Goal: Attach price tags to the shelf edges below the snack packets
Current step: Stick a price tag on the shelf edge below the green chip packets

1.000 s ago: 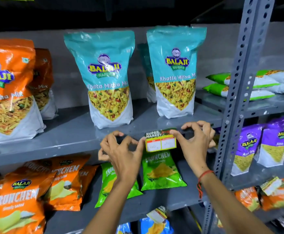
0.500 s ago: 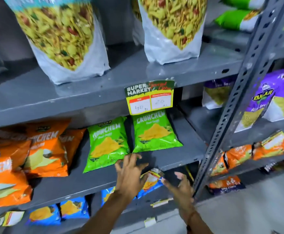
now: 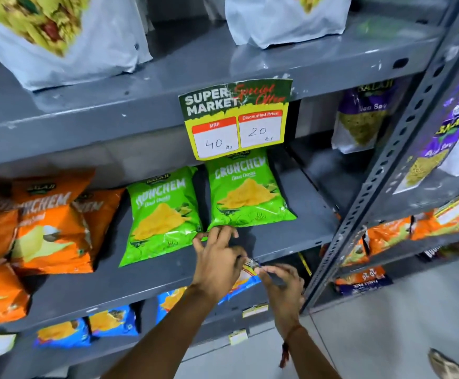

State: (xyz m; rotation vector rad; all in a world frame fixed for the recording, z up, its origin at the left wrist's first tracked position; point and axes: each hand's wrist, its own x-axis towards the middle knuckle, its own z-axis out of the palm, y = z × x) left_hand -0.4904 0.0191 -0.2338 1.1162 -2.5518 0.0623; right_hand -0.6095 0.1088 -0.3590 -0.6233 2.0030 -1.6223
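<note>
A yellow and green price tag marked 40 and 20 hangs on the edge of the upper grey shelf. Below it two green Crunchem packets lie on the middle shelf. At that shelf's front edge my left hand and my right hand meet on a small second price tag, mostly hidden by the fingers. Both hands pinch it against the shelf edge.
Orange Crunchem packets lie at the left, blue packets on the shelf below with small tags on its edge. A perforated grey upright stands right, purple and orange packets beyond it. A foot shows on the floor.
Both hands left the hung tag on the upper shelf and dropped to the middle shelf's edge, where they now hold a second small tag. The view tilted down and moved closer.
</note>
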